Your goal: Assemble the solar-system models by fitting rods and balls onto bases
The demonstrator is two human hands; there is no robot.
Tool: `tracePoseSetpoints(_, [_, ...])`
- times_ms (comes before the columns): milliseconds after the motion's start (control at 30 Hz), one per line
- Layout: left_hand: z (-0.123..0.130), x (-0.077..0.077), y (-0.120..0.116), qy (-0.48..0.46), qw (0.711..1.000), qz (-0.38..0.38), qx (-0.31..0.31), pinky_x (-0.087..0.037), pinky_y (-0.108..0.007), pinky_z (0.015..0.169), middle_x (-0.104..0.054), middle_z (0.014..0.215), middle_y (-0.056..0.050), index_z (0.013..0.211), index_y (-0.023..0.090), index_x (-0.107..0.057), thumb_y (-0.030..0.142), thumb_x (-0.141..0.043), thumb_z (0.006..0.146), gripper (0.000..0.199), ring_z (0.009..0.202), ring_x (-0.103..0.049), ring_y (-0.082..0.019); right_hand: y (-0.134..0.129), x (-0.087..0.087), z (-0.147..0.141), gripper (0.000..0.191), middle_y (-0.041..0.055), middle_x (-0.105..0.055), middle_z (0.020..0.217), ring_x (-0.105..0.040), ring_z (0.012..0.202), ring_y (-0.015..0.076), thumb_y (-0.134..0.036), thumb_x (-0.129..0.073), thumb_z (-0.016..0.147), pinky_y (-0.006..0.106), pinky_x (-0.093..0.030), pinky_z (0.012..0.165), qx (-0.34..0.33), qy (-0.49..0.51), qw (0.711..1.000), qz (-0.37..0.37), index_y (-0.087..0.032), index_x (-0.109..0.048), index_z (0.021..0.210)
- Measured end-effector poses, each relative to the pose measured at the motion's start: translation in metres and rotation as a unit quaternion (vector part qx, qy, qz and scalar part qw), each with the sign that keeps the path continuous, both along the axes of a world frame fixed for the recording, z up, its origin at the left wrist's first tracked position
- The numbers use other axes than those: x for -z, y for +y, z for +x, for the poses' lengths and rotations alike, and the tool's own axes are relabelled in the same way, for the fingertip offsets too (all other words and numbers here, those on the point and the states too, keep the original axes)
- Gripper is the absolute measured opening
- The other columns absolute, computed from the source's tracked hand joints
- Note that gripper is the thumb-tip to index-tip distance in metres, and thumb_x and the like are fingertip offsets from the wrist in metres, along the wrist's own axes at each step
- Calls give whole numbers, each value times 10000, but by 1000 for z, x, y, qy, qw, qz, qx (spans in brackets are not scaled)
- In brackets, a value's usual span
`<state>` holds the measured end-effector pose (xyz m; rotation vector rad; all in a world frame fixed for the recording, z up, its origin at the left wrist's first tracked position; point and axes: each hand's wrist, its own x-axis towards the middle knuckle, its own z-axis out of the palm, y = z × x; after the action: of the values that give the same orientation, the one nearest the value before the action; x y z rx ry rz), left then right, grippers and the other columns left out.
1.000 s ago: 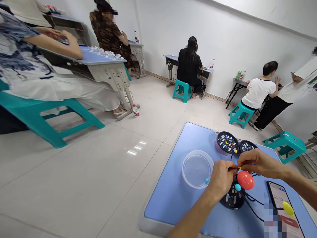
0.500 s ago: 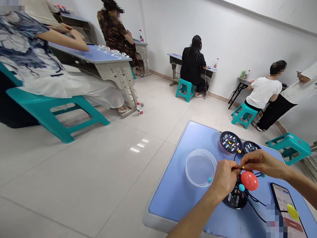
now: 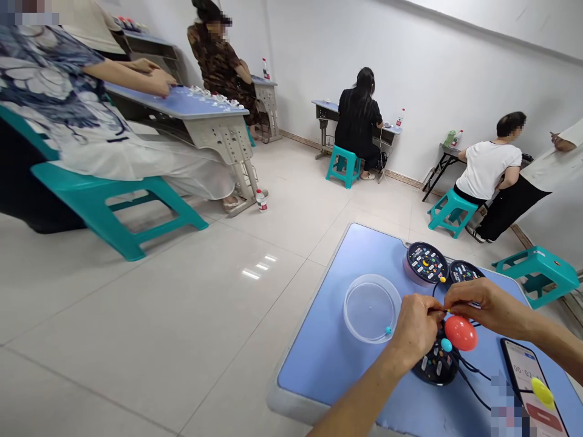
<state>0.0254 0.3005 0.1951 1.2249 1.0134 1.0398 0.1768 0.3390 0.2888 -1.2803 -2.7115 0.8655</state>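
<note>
Red ball (image 3: 461,333) beside left hand (image 3: 416,325) and right hand (image 3: 485,303), both pinching yellow piece (image 3: 447,311).

The lone view looks forward and down from the wearer's head (tilted sideways), close above the blue counter (image 3: 328,340), with the room's far wall (image 3: 319,48) beyond.
</note>
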Motion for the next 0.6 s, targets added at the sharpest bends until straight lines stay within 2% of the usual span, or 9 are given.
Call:
tracePoseSetpoints(133, [1, 1, -1, -2, 1000, -9, -6, -403, -234, 562, -503, 519, 21, 799, 148, -795, 113, -548, 736, 258, 537, -461, -123, 2, 0, 2, 348, 79, -694, 831, -625, 733, 164, -313, -400, 994, 272, -476, 653, -100, 10, 994, 40, -202, -713, 889])
tracePoseSetpoints(267, [2, 1, -1, -18, 1000, -20, -4, -387, -232, 532, -505, 510, 23, 839, 155, -806, 97, -542, 724, 294, 496, -444, -114, 4, 3, 7, 376, 124, -690, 927, -649, 801, 177, -287, -347, 1022, 294, -502, 695, -167, 22, 984, 61, -194, -711, 1026])
tracePoseSetpoints(467, [1, -2, -3, -33, 998, -47, -5, -328, -230, 472, -393, 423, 51, 834, 156, -804, 107, -541, 739, 284, 439, -380, -104, 3, 10, 7, 386, 115, -680, 855, -622, 736, 169, -236, -327, 1021, 290, -488, 642, -181, 12, 978, 104, -168, -702, 956])
tracePoseSetpoints(600, [-1, -6, -4, -49, 996, -73, -8, -316, -226, 445, -378, 406, 57, 870, 146, -800, 107, -536, 757, 291, 412, -371, -100, 4, 12, 6, 369, 95, -678, 816, -600, 700, 160, -239, -335, 1018, 288, -472, 621, -166, 14, 980, 110, -174, -683, 914])
